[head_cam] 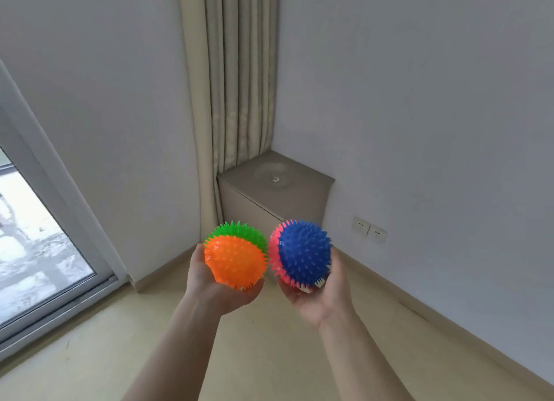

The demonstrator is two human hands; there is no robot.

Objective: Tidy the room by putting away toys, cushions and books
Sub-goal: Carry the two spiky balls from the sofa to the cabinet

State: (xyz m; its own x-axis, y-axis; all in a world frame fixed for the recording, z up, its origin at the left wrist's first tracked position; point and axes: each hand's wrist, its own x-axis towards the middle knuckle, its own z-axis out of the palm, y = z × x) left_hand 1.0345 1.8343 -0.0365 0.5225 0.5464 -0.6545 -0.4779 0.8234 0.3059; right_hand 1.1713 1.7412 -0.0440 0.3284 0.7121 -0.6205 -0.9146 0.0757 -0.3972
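My left hand [209, 284] cups a spiky ball that is orange and green [235, 257], palm up, in the middle of the head view. My right hand [323, 292] holds a second spiky ball, blue and pink [302, 255], just to the right. The two balls sit side by side, almost touching, held out in front of me above the floor. My fingers are mostly hidden under the balls.
A low beige cabinet [299, 191] stands in the corner behind the balls, under a long beige curtain [236, 71]. A glass sliding door [36, 245] is on the left. Wall sockets [368, 230] sit low on the right wall. The floor [269, 355] is pale wood.
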